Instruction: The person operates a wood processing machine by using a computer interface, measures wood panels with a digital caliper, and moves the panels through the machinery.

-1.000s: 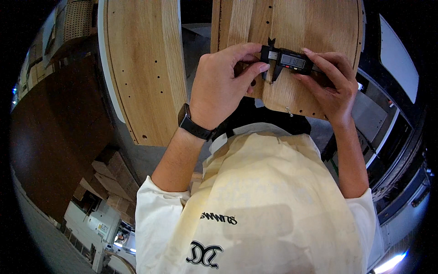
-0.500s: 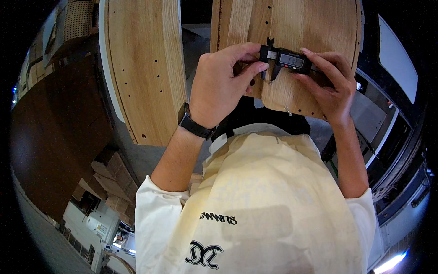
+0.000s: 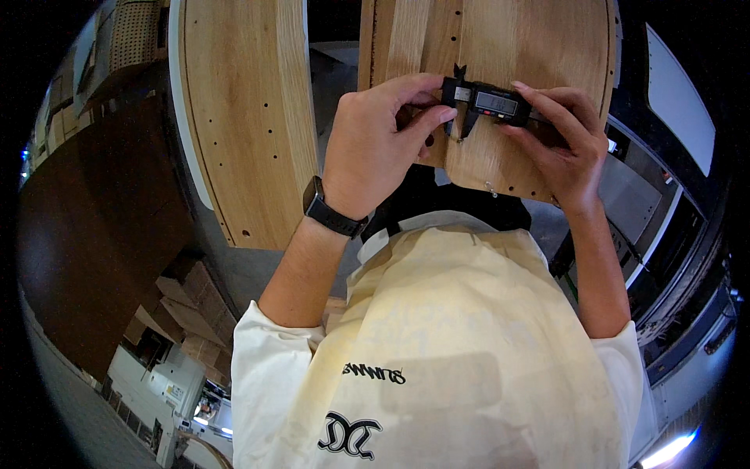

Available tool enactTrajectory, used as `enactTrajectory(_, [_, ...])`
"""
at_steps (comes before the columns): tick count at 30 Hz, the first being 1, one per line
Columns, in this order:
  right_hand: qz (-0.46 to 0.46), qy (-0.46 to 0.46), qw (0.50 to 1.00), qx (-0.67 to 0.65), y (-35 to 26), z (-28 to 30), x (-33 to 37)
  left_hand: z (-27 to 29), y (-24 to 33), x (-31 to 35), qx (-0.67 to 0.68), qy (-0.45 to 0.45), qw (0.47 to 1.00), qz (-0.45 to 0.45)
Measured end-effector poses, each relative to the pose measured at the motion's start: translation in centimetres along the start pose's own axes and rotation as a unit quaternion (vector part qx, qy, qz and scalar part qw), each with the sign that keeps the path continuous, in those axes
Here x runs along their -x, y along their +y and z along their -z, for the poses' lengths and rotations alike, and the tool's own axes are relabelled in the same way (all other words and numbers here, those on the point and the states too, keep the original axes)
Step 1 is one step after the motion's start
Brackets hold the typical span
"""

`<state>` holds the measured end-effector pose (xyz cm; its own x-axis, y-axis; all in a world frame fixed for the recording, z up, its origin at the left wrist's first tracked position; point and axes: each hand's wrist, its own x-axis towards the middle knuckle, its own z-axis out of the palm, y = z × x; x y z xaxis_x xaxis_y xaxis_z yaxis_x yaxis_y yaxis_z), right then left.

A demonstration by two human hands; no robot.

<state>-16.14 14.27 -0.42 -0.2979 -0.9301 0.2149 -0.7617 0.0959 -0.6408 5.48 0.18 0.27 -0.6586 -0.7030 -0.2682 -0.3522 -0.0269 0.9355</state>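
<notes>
Workshop, dim at the edges; wood-grain panel [image 3: 539, 39] lies under the digital caliper [image 3: 497, 103], which is the landmark here. Can't tell if the caliper rests on the panel or hovers just over it. Left hand [image 3: 383, 144] at its left end, thumb and index pinching the fixed-jaw end; right hand [image 3: 570, 141] at its right end, thumb and fingers pinching around the slider side. Tiny shiny piece [image 3: 460, 140] at the lower jaw tips, too small to identify; could pop out and roll off if the grip loosens or the jaws sit skewed. Uneven thumb pressure could also nudge the slider and spoil the reading; digits are blurred. Hard jaw tips might scratch the wood face if pushed down.

Body side of the caliper: small metal fitting [image 3: 491, 188] at the panel's rim; a dropping right wrist or brushing apron [image 3: 469, 305] could knock it off. Left of the caliper, past the left hand: black wristwatch [image 3: 332, 213], then drilled wood-grain board [image 3: 242, 70] across a gap, where anything dropped could vanish. Farthest left: large brown sheet [image 3: 94, 211].
</notes>
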Motion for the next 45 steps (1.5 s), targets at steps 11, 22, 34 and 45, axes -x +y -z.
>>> enactTrajectory(11, [-0.004,0.002,1.0,-0.018,-0.11,-0.01,-0.14,0.07,0.37,-0.01,-0.003,-0.004,1.0,0.017])
enactTrajectory(22, [0.0,0.001,1.0,-0.003,0.06,-0.06,-0.05,0.13,0.31,-0.06,-0.003,-0.009,1.0,0.013])
enactTrajectory(34, [-0.004,0.002,1.0,-0.006,0.18,-0.12,0.05,0.16,0.2,-0.09,-0.004,-0.014,1.0,0.018])
enactTrajectory(45, [-0.004,0.006,1.0,-0.017,-0.04,-0.1,-0.01,0.18,0.29,-0.04,-0.005,-0.012,1.0,0.013])
